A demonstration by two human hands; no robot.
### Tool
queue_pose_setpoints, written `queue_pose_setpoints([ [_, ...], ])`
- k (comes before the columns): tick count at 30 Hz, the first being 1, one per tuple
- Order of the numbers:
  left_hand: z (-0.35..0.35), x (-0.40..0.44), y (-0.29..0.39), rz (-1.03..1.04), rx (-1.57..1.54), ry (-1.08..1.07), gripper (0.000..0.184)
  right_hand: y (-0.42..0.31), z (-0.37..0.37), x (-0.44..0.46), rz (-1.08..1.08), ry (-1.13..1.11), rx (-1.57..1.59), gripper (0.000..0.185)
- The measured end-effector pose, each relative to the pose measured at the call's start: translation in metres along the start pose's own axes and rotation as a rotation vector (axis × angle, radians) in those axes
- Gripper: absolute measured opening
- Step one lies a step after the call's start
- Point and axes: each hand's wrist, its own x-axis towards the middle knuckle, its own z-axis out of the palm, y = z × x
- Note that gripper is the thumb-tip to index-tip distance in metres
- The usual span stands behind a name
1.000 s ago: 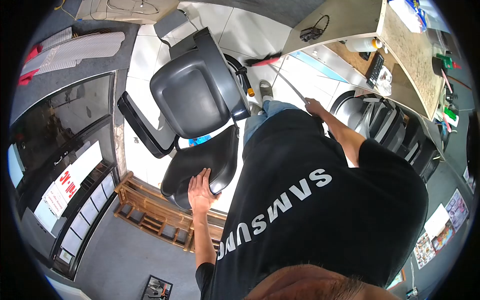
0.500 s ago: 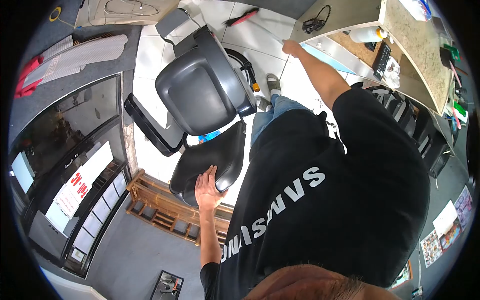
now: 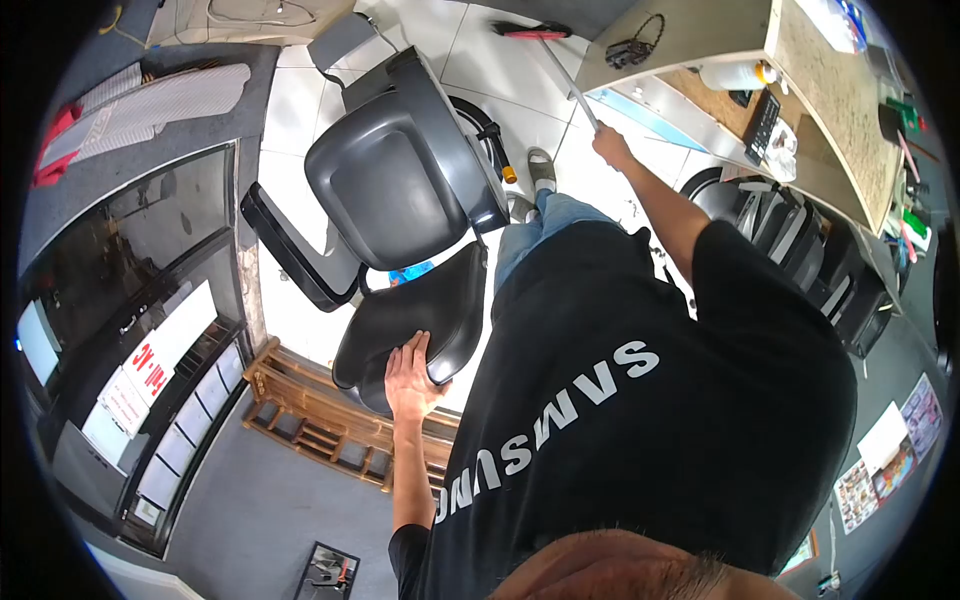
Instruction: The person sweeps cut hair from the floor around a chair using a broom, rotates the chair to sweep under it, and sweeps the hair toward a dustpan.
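Observation:
My right hand (image 3: 612, 147) is wrapped round the pale handle of a broom (image 3: 568, 80). The broom's red head with dark bristles (image 3: 535, 32) lies on the tiled floor near the far wall. My left hand (image 3: 408, 380) rests on the top of the black backrest (image 3: 410, 325) of a salon chair, fingers stretched out over its surface. The chair's wide padded seat (image 3: 390, 185) faces up beyond the backrest, with an armrest (image 3: 300, 250) to its left. A footrest part sits at the far end.
A wooden counter (image 3: 830, 110) at the right holds a white bottle (image 3: 735, 75) and a black remote (image 3: 762, 128). Stacked black chairs (image 3: 800, 235) stand below it. A bamboo bench (image 3: 325, 420) runs along the wall at lower left, near glass doors (image 3: 150, 350).
The broom head has swung right along the floor, its handle now steeper. My right hand has moved a little right and down in view. My left hand stays on the backrest.

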Motion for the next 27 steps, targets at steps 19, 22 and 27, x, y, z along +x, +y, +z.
queue_pose_setpoints([
  [19,0.006,-0.004,0.001,0.083,-0.027,0.132,0.083,0.098,0.039,-0.158,-0.202,-0.160,-0.177,0.051],
  [22,0.005,-0.005,0.006,0.090,-0.027,0.158,0.078,0.036,0.045,-0.126,-0.107,-0.160,-0.005,0.051],
  [27,0.007,-0.008,0.009,0.127,-0.018,0.191,0.075,0.019,0.080,-0.062,-0.001,-0.094,-0.154,0.059],
])
